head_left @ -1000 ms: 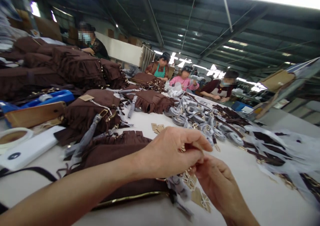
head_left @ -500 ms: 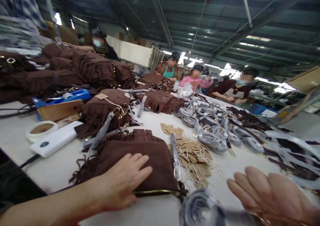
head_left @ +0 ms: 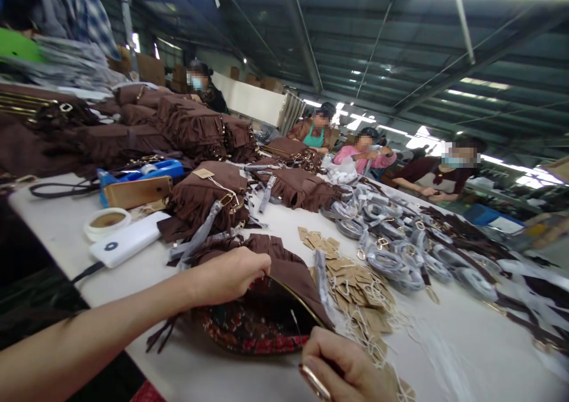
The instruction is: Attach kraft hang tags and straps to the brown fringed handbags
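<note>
A dark brown fringed bag (head_left: 284, 271) lies before me on the table, its zipped mouth pulled wide. Inside, a dark lining with a red floral pattern (head_left: 267, 343) shows. My left hand (head_left: 244, 274) is closed on the rim of the mouth at the far left. At the mouth's near right end, my right hand (head_left: 342, 363) is closed, with a gold-coloured metal clasp (head_left: 316, 383) sticking out from its fingers. What else this hand may hold is hidden. Brown paper tags with white strings (head_left: 355, 289) lie just right of the bag.
Wrapped coiled straps (head_left: 395, 254) cover the right of the table. Brown bags (head_left: 178, 129) are heaped at back left, behind a blue tape dispenser (head_left: 166, 168), a phone (head_left: 137, 193), a tape roll (head_left: 106, 223) and a white power bank (head_left: 128, 239). Several people sit across the table.
My left hand went from lying flat on the bag to gripping its rim, and the mouth opened. My right hand moved left to the bag. The wrapped strap coil near it is out of sight.
</note>
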The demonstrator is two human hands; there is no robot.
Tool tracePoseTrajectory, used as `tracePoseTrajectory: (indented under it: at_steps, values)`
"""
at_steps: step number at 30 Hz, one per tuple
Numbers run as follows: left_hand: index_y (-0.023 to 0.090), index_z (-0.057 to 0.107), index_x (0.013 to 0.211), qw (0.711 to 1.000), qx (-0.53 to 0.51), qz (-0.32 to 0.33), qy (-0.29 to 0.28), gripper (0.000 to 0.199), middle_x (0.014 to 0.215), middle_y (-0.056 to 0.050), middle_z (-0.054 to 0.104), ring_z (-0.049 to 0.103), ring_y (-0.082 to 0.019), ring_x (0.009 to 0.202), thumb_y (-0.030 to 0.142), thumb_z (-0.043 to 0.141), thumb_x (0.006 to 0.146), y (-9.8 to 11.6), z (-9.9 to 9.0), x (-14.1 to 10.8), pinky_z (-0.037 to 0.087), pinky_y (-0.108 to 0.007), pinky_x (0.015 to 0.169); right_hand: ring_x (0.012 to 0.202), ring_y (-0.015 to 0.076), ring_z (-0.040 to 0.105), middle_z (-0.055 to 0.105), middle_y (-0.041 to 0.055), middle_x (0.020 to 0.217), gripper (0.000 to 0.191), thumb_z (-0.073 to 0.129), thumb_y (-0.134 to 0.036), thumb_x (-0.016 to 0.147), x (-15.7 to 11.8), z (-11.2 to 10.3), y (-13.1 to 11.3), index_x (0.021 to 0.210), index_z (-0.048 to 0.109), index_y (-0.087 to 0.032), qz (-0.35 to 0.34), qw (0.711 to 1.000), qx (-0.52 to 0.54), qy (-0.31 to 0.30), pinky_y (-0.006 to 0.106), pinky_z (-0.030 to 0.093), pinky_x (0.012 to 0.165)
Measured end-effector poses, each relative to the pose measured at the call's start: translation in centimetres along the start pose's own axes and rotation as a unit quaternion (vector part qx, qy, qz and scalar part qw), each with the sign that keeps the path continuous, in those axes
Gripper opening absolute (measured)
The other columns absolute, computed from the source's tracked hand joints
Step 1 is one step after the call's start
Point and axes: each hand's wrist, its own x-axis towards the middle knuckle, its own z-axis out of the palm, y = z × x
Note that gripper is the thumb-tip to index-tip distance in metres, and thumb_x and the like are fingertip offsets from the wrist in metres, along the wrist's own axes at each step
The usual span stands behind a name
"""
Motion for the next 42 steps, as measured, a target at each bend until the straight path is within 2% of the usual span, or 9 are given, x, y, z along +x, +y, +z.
tracePoseTrajectory:
  at_steps: [3,10,15,18,23,27,32,37,42]
  values:
    - [0.019,0.057,0.08,0.998,-0.07,0.002,-0.003,0.018,0.075,0.0,0.061,0.058,-0.016,0.072,0.012,0.042,0.089,-1.0,0.0,0.5,0.039,-0.024,0.066,0.065,0.0132,0.052,0.056,-0.0017,0.068,0.025,0.049,-0.031,0.093,1.3,0.5,0.6,0.071,0.055,-0.021,-0.06,0.994,-0.081,0.029,0.023,0.038,0.062]
    - [0.018,0.057,0.079,0.988,-0.148,-0.026,-0.022,0.015,0.072,0.003,0.056,0.052,-0.014,0.072,0.016,0.044,0.087,-2.8,0.6,1.9,0.039,-0.022,0.068,0.08,0.018,0.061,0.068,0.0059,0.089,0.013,0.05,-0.014,0.089,4.9,3.8,2.5,0.085,0.062,-0.019,-0.26,0.942,-0.207,-0.033,0.026,0.038,0.068]
    - [0.018,0.059,0.082,0.986,-0.149,-0.048,-0.059,0.011,0.069,0.003,0.057,0.053,-0.015,0.068,0.015,0.048,0.084,-4.6,1.8,2.2,0.042,-0.022,0.064,0.076,0.0161,0.057,0.064,0.0046,0.082,0.016,0.048,-0.017,0.09,6.0,3.6,3.0,0.078,0.059,-0.018,-0.186,0.974,-0.124,-0.028,0.024,0.039,0.067]
    - [0.02,0.06,0.112,0.986,-0.147,0.002,-0.078,0.036,0.103,-0.002,0.066,0.06,-0.019,0.094,0.009,0.057,0.078,-4.1,1.1,0.7,0.046,-0.026,0.084,0.067,0.014,0.052,0.06,0.0001,0.069,0.022,0.049,-0.022,0.089,6.2,2.7,2.9,0.067,0.054,-0.019,-0.084,0.994,-0.075,-0.015,0.023,0.035,0.061]
    - [0.034,0.049,0.138,0.975,-0.149,0.085,-0.143,0.073,0.148,-0.003,0.045,0.047,-0.022,0.132,-0.007,0.045,0.078,-2.3,-1.0,-3.2,0.035,-0.032,0.11,0.063,0.0133,0.046,0.054,-0.0023,0.063,0.028,0.048,-0.032,0.089,6.4,1.8,2.2,0.065,0.051,-0.019,-0.018,0.999,0.033,-0.037,0.023,0.035,0.058]
    - [0.032,0.071,0.11,0.981,-0.082,0.044,-0.168,0.052,0.13,-0.001,0.058,0.058,-0.022,0.117,-0.004,0.051,0.078,-1.7,-0.6,-5.4,0.044,-0.027,0.1,0.062,0.0134,0.044,0.052,-0.0021,0.063,0.03,0.047,-0.037,0.09,6.5,1.7,2.3,0.066,0.05,-0.02,-0.006,0.996,0.067,-0.05,0.024,0.034,0.057]
    - [0.024,0.069,0.103,0.995,0.028,-0.026,-0.096,0.037,0.101,-0.006,0.063,0.063,-0.023,0.093,0.002,0.053,0.079,-2.5,2.2,-5.7,0.049,-0.028,0.081,0.061,0.0134,0.042,0.05,-0.0022,0.062,0.032,0.046,-0.04,0.091,6.5,1.9,2.5,0.066,0.048,-0.02,0.003,0.996,0.069,-0.055,0.024,0.033,0.057]
    - [0.02,0.07,0.094,0.986,-0.145,-0.072,-0.034,0.024,0.095,-0.003,0.068,0.062,-0.019,0.093,0.007,0.057,0.08,-5.4,3.0,-4.0,0.044,-0.027,0.087,0.062,0.0135,0.043,0.05,-0.0025,0.063,0.028,0.046,-0.034,0.088,6.6,1.9,1.4,0.065,0.047,-0.02,0.006,0.998,0.007,-0.065,0.024,0.032,0.058]
    - [0.017,0.07,0.089,0.945,-0.302,-0.11,-0.06,0.019,0.087,0.001,0.069,0.061,-0.017,0.085,0.017,0.053,0.078,-8.1,2.4,-2.4,0.045,-0.026,0.083,0.065,0.0119,0.048,0.052,-0.0034,0.065,0.022,0.05,-0.016,0.081,7.3,2.6,-1.2,0.061,0.043,-0.02,-0.063,0.989,-0.093,-0.1,0.024,0.03,0.061]
